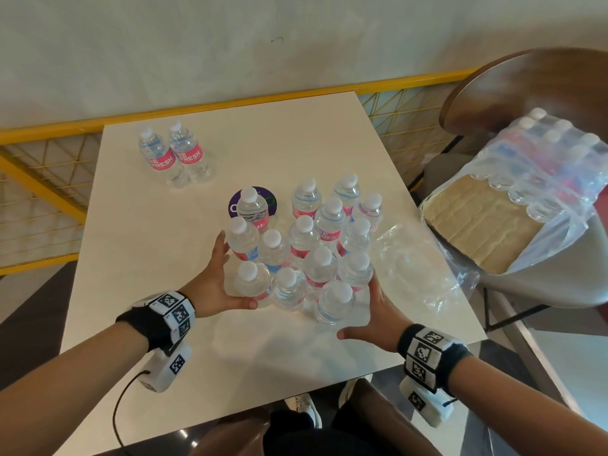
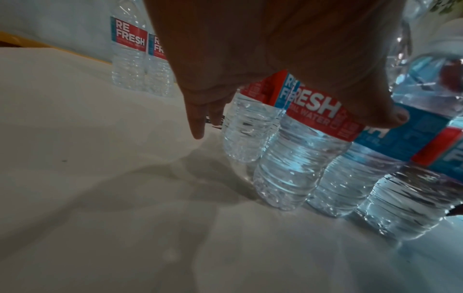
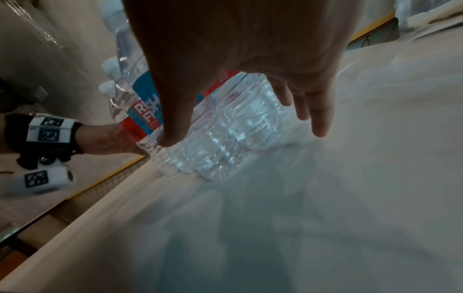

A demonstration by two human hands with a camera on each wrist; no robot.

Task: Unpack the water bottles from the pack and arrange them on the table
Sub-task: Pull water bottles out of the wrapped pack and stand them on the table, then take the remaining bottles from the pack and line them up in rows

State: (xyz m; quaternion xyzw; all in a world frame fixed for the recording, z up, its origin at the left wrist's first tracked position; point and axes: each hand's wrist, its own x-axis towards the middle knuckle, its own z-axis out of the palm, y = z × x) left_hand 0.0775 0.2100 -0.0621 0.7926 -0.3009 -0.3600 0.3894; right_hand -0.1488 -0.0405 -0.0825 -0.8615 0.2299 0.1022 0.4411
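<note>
Bottles (image 1: 306, 245): a loose cluster of small clear ones, white caps, red-and-blue labels, upright at mid-table (image 1: 158, 232); one of them stands on a purple round sticker (image 1: 268, 200); a pair (image 1: 176, 154) stands apart at the far left corner, touching each other; crumpled clear wrap (image 1: 418, 268) lies on the table just right of the cluster, touching it; a second pack (image 1: 543, 162), still wrapped, sits on a cardboard sheet (image 1: 480, 222) on the chair (image 1: 543, 278) to the right; a yellow rail (image 1: 230, 103) runs behind the table; a dark chair back (image 1: 526, 83) rises beyond the pack.

Position: the cluster stands between the two hands; its near row faces the person; wrap blocks the right flank beyond the right hand.

Left hand (image 1: 214, 281): fingers straight and spread, flat against the left side of the cluster; thumb laid along the front of the near-left bottle; in the left wrist view the thumb rests on a label and the fingers (image 2: 198, 117) point down toward the table, curled round nothing.

Right hand (image 1: 378, 314): fingers straight and apart, pressed to the right side of the near bottles; thumb stretched out across the front, near the nearest bottle; in the right wrist view the fingers (image 3: 318, 111) hang loose beside the bottle bases; nothing gripped.
</note>
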